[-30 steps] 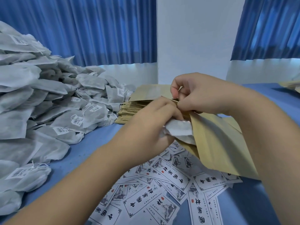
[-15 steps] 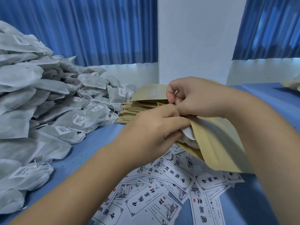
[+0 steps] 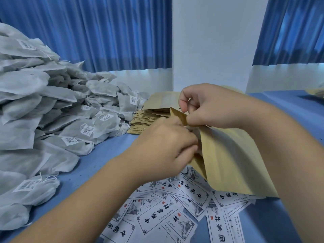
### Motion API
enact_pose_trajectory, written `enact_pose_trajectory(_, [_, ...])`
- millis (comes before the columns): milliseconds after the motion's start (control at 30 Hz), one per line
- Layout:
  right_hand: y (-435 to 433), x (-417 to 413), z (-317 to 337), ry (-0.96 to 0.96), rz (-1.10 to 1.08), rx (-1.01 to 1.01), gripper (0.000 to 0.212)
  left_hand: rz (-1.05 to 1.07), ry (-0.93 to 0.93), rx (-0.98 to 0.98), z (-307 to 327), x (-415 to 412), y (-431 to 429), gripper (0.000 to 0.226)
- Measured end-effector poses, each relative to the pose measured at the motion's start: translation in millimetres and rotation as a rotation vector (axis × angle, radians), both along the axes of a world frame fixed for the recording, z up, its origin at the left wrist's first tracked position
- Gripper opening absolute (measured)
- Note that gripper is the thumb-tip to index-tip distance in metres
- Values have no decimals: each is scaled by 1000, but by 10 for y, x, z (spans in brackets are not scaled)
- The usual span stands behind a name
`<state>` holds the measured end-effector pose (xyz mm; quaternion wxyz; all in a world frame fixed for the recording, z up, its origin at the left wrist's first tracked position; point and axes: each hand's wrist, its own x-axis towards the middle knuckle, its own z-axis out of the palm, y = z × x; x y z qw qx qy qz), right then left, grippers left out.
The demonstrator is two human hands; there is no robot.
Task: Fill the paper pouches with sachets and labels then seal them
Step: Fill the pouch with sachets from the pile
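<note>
A brown paper pouch (image 3: 233, 160) hangs tilted above the table, mouth toward the left. My right hand (image 3: 208, 106) pinches the upper corner of the pouch mouth between thumb and fingers. My left hand (image 3: 163, 146) is at the mouth with its fingertips inside the pouch, curled round a sachet that is hidden within. A big heap of white sachets (image 3: 43, 109) with barcode tags fills the left side. Printed labels (image 3: 175, 213) lie scattered on the blue table below the pouch. A stack of empty brown pouches (image 3: 154, 113) sits behind my hands.
The blue table (image 3: 98, 160) runs to a wall with blue curtains (image 3: 105, 32) and a white column (image 3: 213, 41). More brown pouches (image 3: 315, 92) lie at the far right edge.
My left hand has pushed the white sachet fully into the pouch; it showed at the mouth before and is now out of sight. My right hand kept its pinch on the mouth.
</note>
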<state>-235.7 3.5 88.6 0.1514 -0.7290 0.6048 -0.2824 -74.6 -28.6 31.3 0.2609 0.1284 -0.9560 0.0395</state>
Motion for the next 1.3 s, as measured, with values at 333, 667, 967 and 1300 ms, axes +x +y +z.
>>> enact_pose_trajectory(333, [-15, -28, -24, -10, -20, -5, 21, -15, 314, 432, -51, 120, -242, 27])
enact_pose_trajectory(667, [-60, 31, -88, 51, -39, 25, 21, 934, -74, 167, -621, 993, -1504, 60])
enact_pose_trajectory(967, [-113, 32, -124, 62, -29, 37, 21, 1035, -294, -63, -583, 689, -1834, 47])
enact_pose_trajectory(1300, [-144, 13, -165, 93, -52, 42, 20, 1137, -490, -24, -526, 414, -1857, 40])
